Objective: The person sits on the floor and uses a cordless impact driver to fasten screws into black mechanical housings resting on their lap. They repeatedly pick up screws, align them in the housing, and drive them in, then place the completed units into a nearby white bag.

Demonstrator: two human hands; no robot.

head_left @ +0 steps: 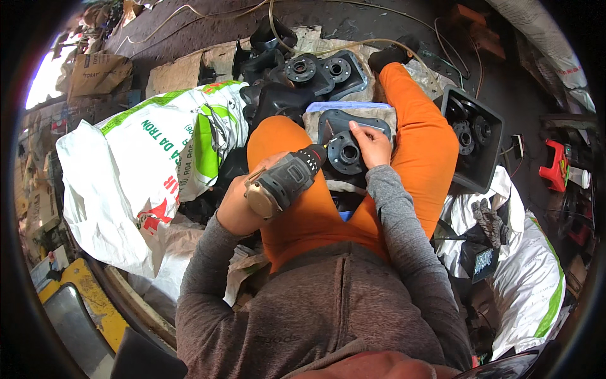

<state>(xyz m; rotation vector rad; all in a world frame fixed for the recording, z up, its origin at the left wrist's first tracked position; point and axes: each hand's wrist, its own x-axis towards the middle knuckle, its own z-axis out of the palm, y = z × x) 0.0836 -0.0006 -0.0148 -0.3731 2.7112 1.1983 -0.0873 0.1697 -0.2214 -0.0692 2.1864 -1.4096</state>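
Note:
My left hand (pixel 237 202) is closed round a cordless drill (pixel 284 182), dark with a bronze-coloured rear end. The drill points right, its tip close to the left rim of a round black flange (pixel 344 153) with a central hole and small holes around it. The flange sits on a dark plate-like part (pixel 360 120) between my knees. My right hand (pixel 374 144) is at the flange's upper right edge, thumb and fingers closed on it. Its inner fingers are hidden.
Similar black flanged parts (pixel 300 69) are piled beyond my left knee. A black bin (pixel 483 170) with more flanges stands right. A white sack (pixel 139 164) lies left. A grey glove (pixel 490 222), a red tool (pixel 554 165) and a hose (pixel 372 41) lie around.

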